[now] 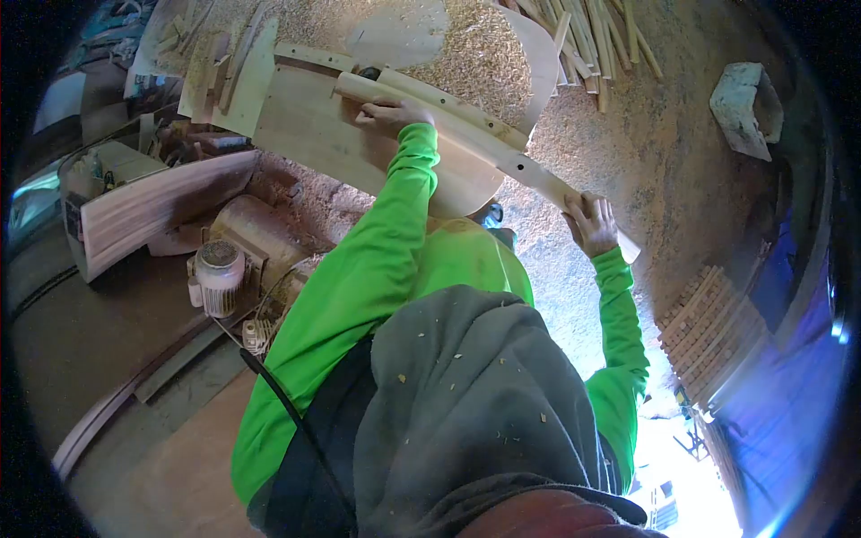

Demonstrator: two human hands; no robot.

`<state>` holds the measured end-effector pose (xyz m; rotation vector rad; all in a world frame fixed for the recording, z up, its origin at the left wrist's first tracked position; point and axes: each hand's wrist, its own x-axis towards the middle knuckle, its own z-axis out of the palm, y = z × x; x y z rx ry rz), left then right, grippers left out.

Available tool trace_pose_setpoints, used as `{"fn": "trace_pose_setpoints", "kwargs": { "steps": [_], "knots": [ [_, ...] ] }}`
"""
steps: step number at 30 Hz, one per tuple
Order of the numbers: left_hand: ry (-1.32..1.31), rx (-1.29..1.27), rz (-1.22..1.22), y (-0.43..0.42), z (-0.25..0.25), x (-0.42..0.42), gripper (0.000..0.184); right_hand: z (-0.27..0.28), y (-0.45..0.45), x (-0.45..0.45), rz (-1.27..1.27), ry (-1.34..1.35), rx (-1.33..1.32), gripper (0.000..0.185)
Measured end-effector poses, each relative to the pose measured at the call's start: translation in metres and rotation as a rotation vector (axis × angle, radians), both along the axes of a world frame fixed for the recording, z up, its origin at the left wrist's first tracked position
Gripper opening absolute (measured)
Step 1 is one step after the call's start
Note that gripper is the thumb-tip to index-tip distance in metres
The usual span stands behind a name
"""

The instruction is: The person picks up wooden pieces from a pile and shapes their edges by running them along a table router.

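Note:
A long, pale wooden piece [471,148] with a dark hole lies diagonally over the wooden worktable [309,117], its near right end sticking out past the edge. My left hand [392,118] is at its far left part, fingers curled against it; the fingertips are partly hidden. Near the overhanging end, my right hand [592,224] wraps its fingers over the wood. Alongside the piece runs a wooden fence strip [457,109] with dark holes. A small dark round part [369,73] shows in the gap between this strip and another fence strip [314,57], close to the piece's far end.
Wood shavings [484,58] cover the table's far side. Stacked sticks [587,40] lie beyond it. A motor [220,269] and a curved board [166,211] stand at left. At right are a pale block [747,108] and piled wood pieces [713,332]. A black cable [296,417] crosses my left side.

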<state>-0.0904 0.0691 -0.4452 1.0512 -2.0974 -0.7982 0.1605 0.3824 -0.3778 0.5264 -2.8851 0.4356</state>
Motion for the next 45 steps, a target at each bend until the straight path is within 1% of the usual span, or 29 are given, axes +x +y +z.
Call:
{"fn": "trace_pose_setpoints", "kwargs": {
  "steps": [4, 5, 7, 11, 13, 14, 17, 18, 20, 21, 23, 25, 27, 29, 31, 32, 34, 35, 36, 37, 39, 40, 41, 45],
  "knots": [
    [0.016, 0.001, -0.016, -0.01, -0.018, -0.015, 0.022, 0.001, -0.01, -0.006, -0.003, -0.01, -0.003, 0.039],
    [0.02, 0.001, -0.019, -0.023, -0.047, -0.021, 0.023, 0.002, -0.013, -0.008, -0.005, -0.012, 0.004, 0.039],
    [0.03, 0.004, -0.024, -0.031, -0.061, -0.028, 0.023, 0.003, -0.019, -0.012, -0.009, -0.012, 0.021, 0.039],
    [0.053, 0.009, -0.019, -0.036, -0.04, -0.03, 0.024, -0.003, -0.029, -0.017, -0.053, 0.033, 0.032, 0.038],
    [0.063, 0.011, -0.014, -0.053, -0.068, -0.035, 0.025, -0.006, -0.034, -0.016, -0.068, 0.084, 0.06, 0.037],
    [0.068, 0.012, -0.013, -0.053, -0.071, -0.037, 0.025, -0.008, -0.037, -0.016, -0.069, 0.096, 0.065, 0.036],
    [0.081, 0.019, -0.012, -0.043, -0.022, -0.037, 0.026, -0.01, -0.042, -0.019, -0.065, 0.131, 0.076, 0.034],
    [0.09, 0.067, -0.013, -0.042, -0.005, -0.036, 0.028, -0.01, -0.044, -0.021, -0.056, 0.143, 0.073, 0.033],
    [0.064, 0.111, -0.04, -0.044, 0.009, -0.035, 0.029, -0.012, -0.049, -0.025, -0.042, 0.155, 0.067, 0.032],
    [0.051, 0.132, -0.058, -0.045, 0.011, -0.037, 0.029, -0.014, -0.051, -0.027, -0.041, 0.156, 0.064, 0.031],
    [0.046, 0.154, -0.005, -0.049, 0.009, -0.043, 0.029, -0.017, -0.056, -0.029, -0.045, 0.149, 0.069, 0.03],
    [0.081, 0.08, 0.007, -0.058, -0.004, -0.054, 0.028, -0.021, -0.061, -0.033, -0.055, 0.14, 0.084, 0.029],
    [0.154, -0.089, -0.02, -0.077, -0.033, -0.063, 0.027, -0.021, -0.07, -0.038, -0.074, 0.141, 0.085, 0.029],
    [0.277, 0.09, -0.037, -0.092, -0.051, -0.08, 0.024, -0.02, -0.079, -0.046, -0.077, 0.151, 0.08, 0.029],
    [0.363, 0.231, -0.041, -0.108, -0.058, -0.091, 0.022, -0.018, -0.088, -0.055, -0.066, 0.167, 0.063, 0.029],
    [0.386, 0.282, -0.037, -0.115, -0.056, -0.095, 0.022, -0.01, -0.095, -0.061, -0.055, 0.159, 0.051, 0.031],
    [0.365, 0.254, -0.029, -0.121, -0.054, -0.1, 0.02, -0.011, -0.103, -0.069, -0.051, 0.155, 0.043, 0.035],
    [0.317, 0.175, -0.025, -0.112, -0.022, -0.095, 0.02, -0.012, -0.107, -0.071, -0.049, 0.151, 0.039, 0.036],
    [0.267, 0.096, -0.022, -0.108, -0.004, -0.093, 0.02, -0.014, -0.11, -0.073, -0.05, 0.144, 0.044, 0.039],
    [0.272, 0.071, -0.016, -0.112, -0.006, -0.096, 0.019, -0.014, -0.114, -0.076, -0.047, 0.146, 0.05, 0.039],
    [0.283, 0.024, -0.004, -0.125, -0.015, -0.108, 0.019, -0.013, -0.122, -0.083, -0.04, 0.149, 0.067, 0.038],
    [0.299, 0.015, 0.003, -0.14, -0.039, -0.12, 0.018, -0.014, -0.126, -0.087, -0.046, 0.171, 0.062, 0.038],
    [0.316, 0.006, 0.012, -0.162, -0.08, -0.136, 0.018, -0.013, -0.13, -0.09, -0.047, 0.176, 0.068, 0.039],
    [0.187, -0.073, 0.038, -0.184, -0.093, -0.145, 0.017, -0.007, -0.145, -0.102, -0.064, 0.177, 0.094, 0.038]
  ]
}}
